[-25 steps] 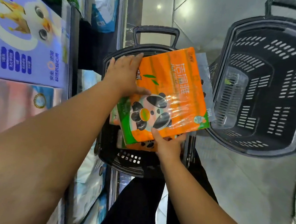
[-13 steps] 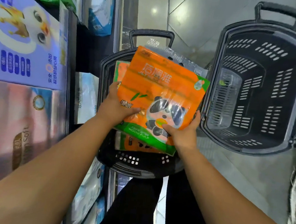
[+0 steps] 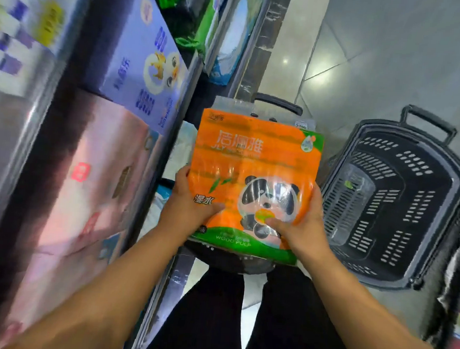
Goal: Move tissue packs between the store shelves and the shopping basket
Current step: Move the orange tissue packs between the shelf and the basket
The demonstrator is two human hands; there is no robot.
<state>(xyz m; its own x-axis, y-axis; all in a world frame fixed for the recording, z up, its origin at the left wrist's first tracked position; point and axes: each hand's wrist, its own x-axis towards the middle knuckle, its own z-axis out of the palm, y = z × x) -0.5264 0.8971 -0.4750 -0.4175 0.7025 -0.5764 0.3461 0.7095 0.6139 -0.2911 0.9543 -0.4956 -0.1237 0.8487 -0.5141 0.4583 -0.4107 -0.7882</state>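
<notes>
Pack (image 3: 254, 154) gripped between both hands (image 3: 188, 212) (image 3: 304, 230).

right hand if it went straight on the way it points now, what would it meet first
The orange tissue pack it holds; the right hand angles into its lower right edge. Past that, depth is unclear.

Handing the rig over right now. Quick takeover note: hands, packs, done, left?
Left hand: grips the orange tissue pack at its left edge, thumb on the front.
Right hand: grips its lower right, thumb on the panda.
Pack: upright in the air over the near basket, which it mostly hides. Shelves are to the left, the second basket to the right.
Done: pack in both hands, resting on nothing.
Left: set it on a shelf or in a basket; the view does not tell which.
</notes>
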